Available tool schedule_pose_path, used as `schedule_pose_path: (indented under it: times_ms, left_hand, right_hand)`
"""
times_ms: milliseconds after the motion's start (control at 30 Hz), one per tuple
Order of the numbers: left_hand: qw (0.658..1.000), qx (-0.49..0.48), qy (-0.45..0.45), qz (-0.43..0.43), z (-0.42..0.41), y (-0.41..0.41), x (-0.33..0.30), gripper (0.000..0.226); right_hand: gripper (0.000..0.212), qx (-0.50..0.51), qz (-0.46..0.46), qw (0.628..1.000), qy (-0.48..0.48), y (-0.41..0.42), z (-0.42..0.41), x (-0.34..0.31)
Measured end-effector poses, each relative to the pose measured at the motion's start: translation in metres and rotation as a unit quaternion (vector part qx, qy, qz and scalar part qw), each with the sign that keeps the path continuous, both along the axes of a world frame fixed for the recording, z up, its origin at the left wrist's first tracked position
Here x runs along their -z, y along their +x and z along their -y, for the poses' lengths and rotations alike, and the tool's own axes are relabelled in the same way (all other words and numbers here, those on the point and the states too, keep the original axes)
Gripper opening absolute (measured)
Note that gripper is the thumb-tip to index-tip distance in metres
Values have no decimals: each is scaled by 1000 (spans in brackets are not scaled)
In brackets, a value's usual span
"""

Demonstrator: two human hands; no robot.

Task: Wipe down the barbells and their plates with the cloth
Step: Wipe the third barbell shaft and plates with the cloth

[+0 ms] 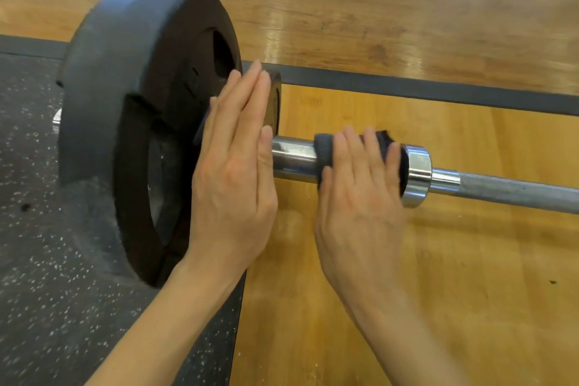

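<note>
Two hands work: left hand point(233, 166), fingers straight, presses the black rubber plate point(125, 122); right hand point(360, 197) fingers wrap a dark cloth point(324, 150) round the chrome barbell sleeve point(293, 157).

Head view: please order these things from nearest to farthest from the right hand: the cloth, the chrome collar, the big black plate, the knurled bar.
1. cloth: under the right hand, wrapped on the sleeve.
2. chrome collar: just right of the fingertips.
3. knurled bar and big black plate: bar farther right, plate far left; too close to call.
</note>
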State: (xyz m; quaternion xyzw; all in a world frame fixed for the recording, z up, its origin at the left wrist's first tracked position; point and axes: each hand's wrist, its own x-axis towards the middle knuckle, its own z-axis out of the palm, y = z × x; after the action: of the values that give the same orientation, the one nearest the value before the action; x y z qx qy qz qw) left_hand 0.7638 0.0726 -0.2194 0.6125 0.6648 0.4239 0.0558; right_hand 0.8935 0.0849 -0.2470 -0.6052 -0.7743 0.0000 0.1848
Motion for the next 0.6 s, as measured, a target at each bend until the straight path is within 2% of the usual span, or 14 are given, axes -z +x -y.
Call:
schedule_pose_path:
  times_ms: [133, 200, 333, 467, 533, 600]
  left_hand:
    - [1000, 3, 12, -1, 19, 3, 7, 46]
    - [1000, 13, 2, 0, 31, 4, 8, 48]
    - [1000, 16, -27, -4, 54, 5, 4, 51]
    - [1000, 0, -22, -13, 49, 6, -14, 50]
    - [999, -8, -27, -26, 38, 5, -24, 50]
    - [999, -14, -43, -24, 30, 2, -30, 52]
  right_hand:
    - [44, -102, 6, 995, -13, -28, 3, -3]
    - [44, -90, 20, 995, -33, -5, -1, -7]
    - [43, 3, -2, 999, -37, 12, -2, -14]
    - [44, -68, 1, 997, -48, -28, 15, -12]
    - [42, -97, 9, 994, -55, -15, 17, -16]
    - [41, -68, 25, 996, -57, 11, 20, -17]
